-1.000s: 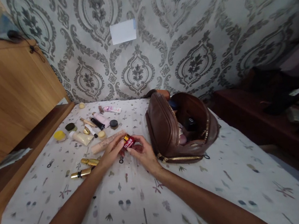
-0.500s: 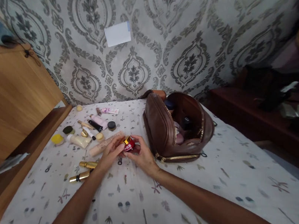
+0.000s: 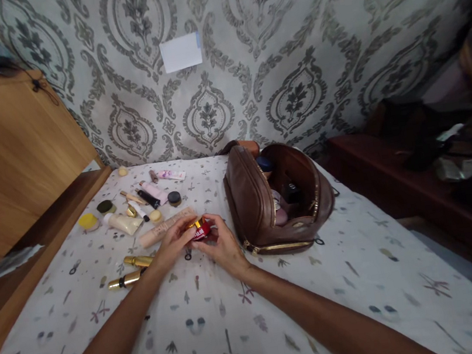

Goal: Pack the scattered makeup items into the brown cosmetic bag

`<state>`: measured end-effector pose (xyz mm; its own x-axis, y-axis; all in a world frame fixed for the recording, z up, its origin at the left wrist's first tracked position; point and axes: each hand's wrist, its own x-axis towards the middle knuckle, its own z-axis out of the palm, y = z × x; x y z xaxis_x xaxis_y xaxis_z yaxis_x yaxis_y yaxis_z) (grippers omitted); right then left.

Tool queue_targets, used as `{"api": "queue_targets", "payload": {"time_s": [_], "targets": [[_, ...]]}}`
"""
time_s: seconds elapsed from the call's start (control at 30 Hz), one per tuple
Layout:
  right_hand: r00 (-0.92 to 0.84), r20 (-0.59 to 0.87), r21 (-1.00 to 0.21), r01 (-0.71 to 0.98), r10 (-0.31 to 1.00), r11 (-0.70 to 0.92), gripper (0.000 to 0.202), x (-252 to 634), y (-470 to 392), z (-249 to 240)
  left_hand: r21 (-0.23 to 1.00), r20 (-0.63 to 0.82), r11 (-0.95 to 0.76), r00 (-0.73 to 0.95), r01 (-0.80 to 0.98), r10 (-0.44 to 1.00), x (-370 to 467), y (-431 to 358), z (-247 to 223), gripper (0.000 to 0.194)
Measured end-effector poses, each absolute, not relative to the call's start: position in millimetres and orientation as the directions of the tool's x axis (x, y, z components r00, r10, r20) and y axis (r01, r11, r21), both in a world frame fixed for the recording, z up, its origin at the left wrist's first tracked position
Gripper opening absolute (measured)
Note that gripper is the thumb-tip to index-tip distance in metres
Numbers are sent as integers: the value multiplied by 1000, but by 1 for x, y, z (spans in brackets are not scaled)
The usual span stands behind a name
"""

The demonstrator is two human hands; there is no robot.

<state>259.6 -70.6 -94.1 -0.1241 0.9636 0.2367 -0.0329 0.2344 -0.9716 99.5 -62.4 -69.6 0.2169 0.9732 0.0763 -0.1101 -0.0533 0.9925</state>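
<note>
Both hands hold a small red and gold cosmetic jar (image 3: pixel 201 229) above the patterned cloth. My left hand (image 3: pixel 177 239) grips its left side, with the fingers over the gold part. My right hand (image 3: pixel 224 247) closes on it from the right, thumb underneath. Just behind my left hand lies a long pale pink tube (image 3: pixel 155 233). Two gold tubes (image 3: pixel 124 280) rest to the left of my left wrist, partly covered by it. Right of my hands, a brown leather bag (image 3: pixel 250 198) stands unzipped with several items inside, among them a black one (image 3: pixel 292 192).
Cosmetics lie at the table's back left: a cream tube (image 3: pixel 123 223), a yellow-lidded jar (image 3: pixel 88 222), a dark round jar (image 3: pixel 174 198) and a pink tube (image 3: pixel 154 192). A wooden panel (image 3: pixel 16 162) borders the left. The patterned wall (image 3: pixel 208 110) rises behind.
The jar has turned slightly in my fingers, and both hands stay on it. The whole view has shifted a little; the bag and the other cosmetics keep their places.
</note>
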Motion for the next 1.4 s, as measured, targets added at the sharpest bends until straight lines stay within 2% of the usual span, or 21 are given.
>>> {"api": "queue_targets", "payload": {"time_s": [0.13,0.33,0.53,0.83,1.07,1.27,1.4], "targets": [[-148,235,-972,-40,961,232,59,261,-73,-89,993,33,-9,202,-120,979,100,-63,-68,50],[-181,216,-976,-74,960,206,39,268,-72,-87,985,6,21,156,-173,988,98,-64,-71,52],[-216,141,-972,-216,966,94,51,267,-66,-92,985,28,8,202,-174,979,96,-64,-74,49],[-214,190,-973,-174,958,154,49,267,-63,-91,971,32,29,251,-237,968,99,-67,-70,48],[-190,166,-974,-183,968,131,43,267,-65,-88,960,41,13,189,-279,981,103,-64,-75,39],[-141,116,-963,-257,983,77,56,265,-62,-91,977,86,-21,307,-211,948,102,-64,-75,53],[-195,56,-941,-338,979,-14,60,266,-63,-89,987,93,-40,350,-158,932,105,-66,-72,60]]}}
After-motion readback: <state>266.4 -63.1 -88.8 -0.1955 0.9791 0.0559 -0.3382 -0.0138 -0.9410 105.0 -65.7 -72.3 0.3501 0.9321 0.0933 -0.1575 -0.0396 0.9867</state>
